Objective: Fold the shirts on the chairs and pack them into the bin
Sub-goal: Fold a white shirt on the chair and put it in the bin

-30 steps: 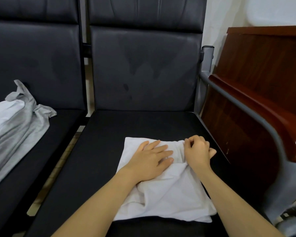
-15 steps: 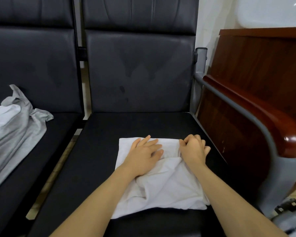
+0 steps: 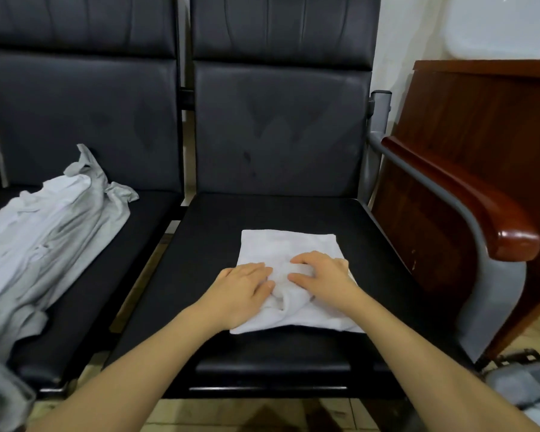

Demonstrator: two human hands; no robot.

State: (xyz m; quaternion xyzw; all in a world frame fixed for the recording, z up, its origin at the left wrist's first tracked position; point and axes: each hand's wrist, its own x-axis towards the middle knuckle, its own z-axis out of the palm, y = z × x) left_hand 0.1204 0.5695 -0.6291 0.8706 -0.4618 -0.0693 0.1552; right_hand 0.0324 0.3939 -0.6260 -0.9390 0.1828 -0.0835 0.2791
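A white shirt (image 3: 289, 244) lies folded into a small rectangle on the seat of the right black chair (image 3: 200, 232). Both hands lie on its near half. My left hand (image 3: 240, 288) rests flat on the shirt's left edge, fingers straight and pointing right. My right hand (image 3: 321, 275) lies on the middle of the shirt, fingers spread and slightly bent, pressing into a bunched fold between the two hands. A pile of unfolded light grey shirts (image 3: 53, 232) lies on the left chair. No bin is recognisable.
The right chair has a grey metal armrest (image 3: 443, 194) with a red-brown wooden cap. A dark wooden panel (image 3: 468, 126) stands right of it. Grey cloth (image 3: 0, 394) shows at the bottom left and more grey material (image 3: 524, 388) at the bottom right. Tiled floor lies below.
Both hands have slid back toward me over the shirt. The right hand, earlier curled at the far right edge, now lies spread on the middle. The far half of the shirt is now uncovered and flat.
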